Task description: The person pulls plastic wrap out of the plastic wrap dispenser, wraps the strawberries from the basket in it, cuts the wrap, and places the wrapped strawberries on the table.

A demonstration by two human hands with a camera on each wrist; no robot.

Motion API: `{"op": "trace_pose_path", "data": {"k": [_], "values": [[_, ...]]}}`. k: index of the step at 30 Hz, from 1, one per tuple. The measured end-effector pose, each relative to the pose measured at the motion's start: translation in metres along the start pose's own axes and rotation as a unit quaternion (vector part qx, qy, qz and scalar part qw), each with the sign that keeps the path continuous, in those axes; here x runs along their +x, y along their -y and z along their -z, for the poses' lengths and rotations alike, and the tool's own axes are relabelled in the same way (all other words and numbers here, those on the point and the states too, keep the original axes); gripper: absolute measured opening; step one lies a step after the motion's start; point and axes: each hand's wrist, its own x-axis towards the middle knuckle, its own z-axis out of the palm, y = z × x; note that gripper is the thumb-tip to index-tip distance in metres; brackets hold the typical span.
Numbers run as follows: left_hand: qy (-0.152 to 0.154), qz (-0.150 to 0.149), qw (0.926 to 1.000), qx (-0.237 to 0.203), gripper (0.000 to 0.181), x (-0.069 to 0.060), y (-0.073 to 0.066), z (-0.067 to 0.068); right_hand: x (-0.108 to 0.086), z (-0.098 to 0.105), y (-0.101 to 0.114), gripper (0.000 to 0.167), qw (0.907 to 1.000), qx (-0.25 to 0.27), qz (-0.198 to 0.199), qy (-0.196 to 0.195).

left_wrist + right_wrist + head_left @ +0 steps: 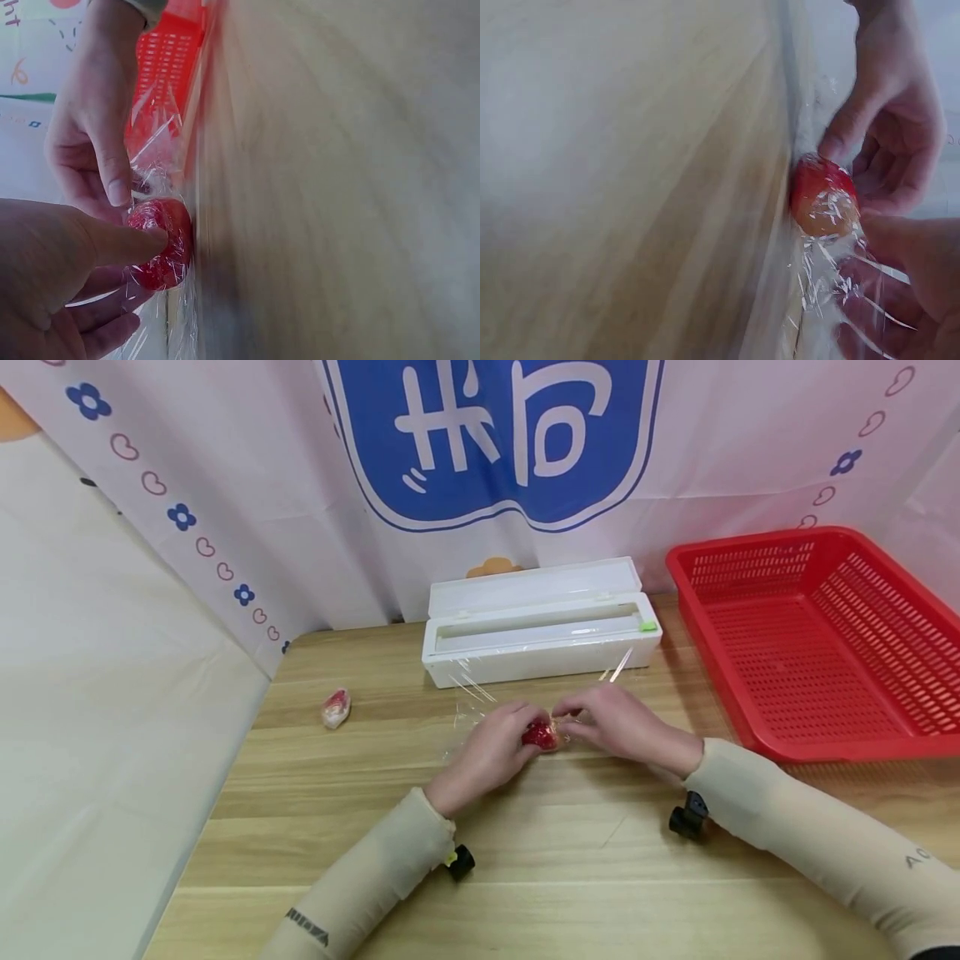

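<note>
A red, partly pale round item (pixel 542 737) lies on the wooden table, covered in clear plastic film. My left hand (pixel 491 747) grips it from the left; in the left wrist view the thumb of that hand (pixel 52 262) presses on the red surface (pixel 176 225). From the right, my right hand (pixel 618 722) pinches the film beside the item. Loose, crinkled film (pixel 817 277) trails from the pale end in the right wrist view, where the right hand (pixel 915 285) has its fingers in the film.
A long white box (pixel 540 652) with its lid raised stands at the back of the table. To the right is a red perforated basket (pixel 825 747). A small wrapped red and white item (pixel 336 708) lies on the left. A printed cloth (pixel 300 510) hangs behind.
</note>
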Motion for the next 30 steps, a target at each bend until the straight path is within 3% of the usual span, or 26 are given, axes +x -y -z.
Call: {"op": "trace_pose_path", "data": {"k": [10,17,25,30], "values": [[0.005,0.026,0.9989,-0.037,0.031,0.007,0.008,0.001,0.002,-0.007,-0.001,0.03,0.9992,-0.012,0.025,-0.028],[-0.026,0.012,0.9996,0.003,0.039,0.007,0.008,0.001,0.007,-0.01,-0.005,0.02,0.9993,-0.005,0.014,-0.033],[-0.004,0.018,0.9998,0.008,0.04,0.014,0.01,0.0,0.012,-0.008,-0.008,0.018,0.9997,-0.002,-0.018,-0.014],[0.002,0.025,0.9997,0.004,0.033,0.017,0.012,0.002,0.014,-0.007,-0.006,0.021,0.9978,-0.049,-0.003,-0.044]]}}
